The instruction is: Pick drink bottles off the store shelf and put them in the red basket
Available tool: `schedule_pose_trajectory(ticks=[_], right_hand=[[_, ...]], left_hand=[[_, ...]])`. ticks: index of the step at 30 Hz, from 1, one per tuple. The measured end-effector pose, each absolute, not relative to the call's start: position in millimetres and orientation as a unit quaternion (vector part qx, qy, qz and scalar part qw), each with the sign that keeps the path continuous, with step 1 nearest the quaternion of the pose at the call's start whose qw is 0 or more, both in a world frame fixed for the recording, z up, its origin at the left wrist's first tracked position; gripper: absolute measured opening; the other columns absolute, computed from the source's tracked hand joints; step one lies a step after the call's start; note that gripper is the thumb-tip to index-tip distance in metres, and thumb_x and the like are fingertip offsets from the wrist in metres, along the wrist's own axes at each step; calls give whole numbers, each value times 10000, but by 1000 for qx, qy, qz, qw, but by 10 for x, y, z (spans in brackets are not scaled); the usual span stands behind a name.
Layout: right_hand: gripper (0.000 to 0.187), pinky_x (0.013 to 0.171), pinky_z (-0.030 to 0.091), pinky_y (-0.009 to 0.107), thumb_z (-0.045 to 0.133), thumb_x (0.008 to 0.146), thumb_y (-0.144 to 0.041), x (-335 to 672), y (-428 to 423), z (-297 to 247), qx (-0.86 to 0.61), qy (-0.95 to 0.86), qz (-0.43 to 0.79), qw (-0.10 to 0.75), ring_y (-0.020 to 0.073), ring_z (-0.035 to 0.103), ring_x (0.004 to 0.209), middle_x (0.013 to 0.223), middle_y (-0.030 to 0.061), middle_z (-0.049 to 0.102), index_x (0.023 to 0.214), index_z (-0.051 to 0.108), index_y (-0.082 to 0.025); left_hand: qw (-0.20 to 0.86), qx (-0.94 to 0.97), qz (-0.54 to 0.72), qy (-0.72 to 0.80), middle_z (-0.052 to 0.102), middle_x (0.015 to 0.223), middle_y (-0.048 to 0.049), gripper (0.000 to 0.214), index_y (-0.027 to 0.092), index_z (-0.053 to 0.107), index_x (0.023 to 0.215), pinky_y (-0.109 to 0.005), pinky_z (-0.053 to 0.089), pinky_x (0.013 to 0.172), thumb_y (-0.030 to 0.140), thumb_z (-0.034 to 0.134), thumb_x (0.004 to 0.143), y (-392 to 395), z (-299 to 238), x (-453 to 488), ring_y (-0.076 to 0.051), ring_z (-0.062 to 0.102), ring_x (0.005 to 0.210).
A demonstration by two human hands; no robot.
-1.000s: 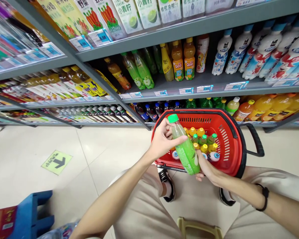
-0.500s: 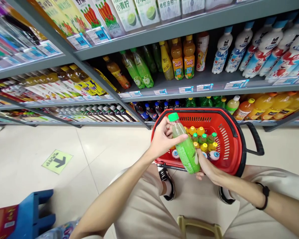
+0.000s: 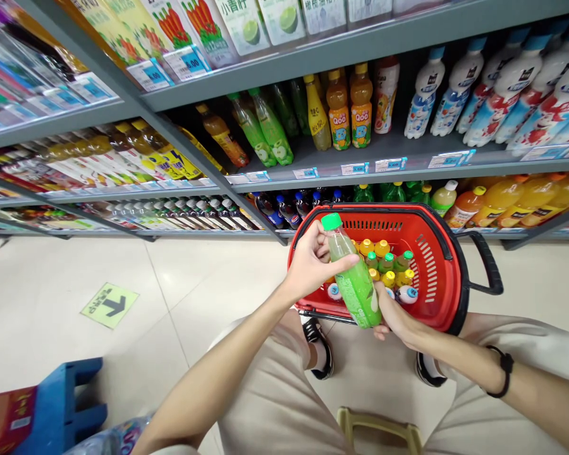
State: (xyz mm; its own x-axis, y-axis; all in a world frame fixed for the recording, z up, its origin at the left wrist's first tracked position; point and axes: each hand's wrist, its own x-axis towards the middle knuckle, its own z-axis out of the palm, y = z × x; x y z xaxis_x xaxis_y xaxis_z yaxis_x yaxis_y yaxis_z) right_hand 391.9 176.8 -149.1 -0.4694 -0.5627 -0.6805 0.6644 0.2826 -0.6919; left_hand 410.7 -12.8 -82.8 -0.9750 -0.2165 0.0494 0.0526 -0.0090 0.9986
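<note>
A green drink bottle [image 3: 359,287] with a bright green cap is held tilted above the red shopping basket [image 3: 443,309]. My left hand [image 3: 313,259] is closed round its upper part below the cap, thumb across the label. Near the bottle's base, my right hand [image 3: 392,316] grips from the right side, its fingers partly hidden behind the bottle. Inside the basket stand several drink bottles [image 3: 387,264] with orange, green, yellow and white caps. The held bottle and my left hand hide part of them.
Ahead, a grey shelf [image 3: 322,165] carries several kinds of bottles, with cartons [image 3: 246,31] above. The basket's black handle [image 3: 490,268] sticks out to the right. A stool [image 3: 379,422] is between my legs. At lower left are a blue pallet [image 3: 59,404] and a floor arrow sticker [image 3: 109,305].
Almost nothing differs. Both hands keep the same hold on the green drink bottle, and the view has shifted very slightly.
</note>
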Motion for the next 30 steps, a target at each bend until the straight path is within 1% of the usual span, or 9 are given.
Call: schedule_pose_trajectory(ticks=[3, 11, 18, 25, 30], right_hand=[[393, 353, 329, 194, 225, 1078, -399, 3920, 1764, -1490, 40, 620, -590, 516, 78, 237, 362, 538, -48, 436, 784, 415, -222], [409, 364, 344, 199, 189, 1084, -415, 3909, 1747, -1465, 34, 627, -575, 523, 80, 235, 359, 527, -58, 439, 755, 353, -236], [413, 367, 341, 202, 204, 1077, -433, 3920, 1760, -1489, 27, 620, -583, 525, 82, 243, 362, 527, -61, 435, 746, 358, -240], [436, 370, 354, 210, 254, 1057, -520, 3921, 1787, -1548, 20, 618, -586, 524, 82, 241, 367, 533, -50, 458, 750, 384, -239], [430, 379, 351, 209, 215, 1067, -474, 3928, 1784, -1523, 12, 622, -583, 523, 86, 230, 375, 517, -56, 433, 754, 388, -237]], left_hand=[[95, 56, -707, -699, 640, 872, 22, 578, 193, 481, 1016, -182, 511, 691, 274, 942, 676, -125, -829, 4110, -81, 628, 752], [98, 66, -709, -696, 652, 855, 29, 658, 192, 497, 1022, -168, 488, 660, 266, 995, 598, -123, -831, 4108, -74, 614, 722], [95, 77, -712, -692, 662, 861, 28, 660, 198, 494, 991, -171, 492, 662, 270, 1003, 577, -118, -829, 4107, -79, 617, 725], [106, 74, -705, -697, 597, 776, 64, 644, 207, 495, 948, -158, 437, 595, 324, 1005, 574, -110, -811, 4099, -56, 553, 642], [117, 66, -696, -705, 563, 748, 73, 627, 204, 498, 930, -160, 416, 585, 363, 998, 588, -118, -828, 4081, -53, 521, 626]])
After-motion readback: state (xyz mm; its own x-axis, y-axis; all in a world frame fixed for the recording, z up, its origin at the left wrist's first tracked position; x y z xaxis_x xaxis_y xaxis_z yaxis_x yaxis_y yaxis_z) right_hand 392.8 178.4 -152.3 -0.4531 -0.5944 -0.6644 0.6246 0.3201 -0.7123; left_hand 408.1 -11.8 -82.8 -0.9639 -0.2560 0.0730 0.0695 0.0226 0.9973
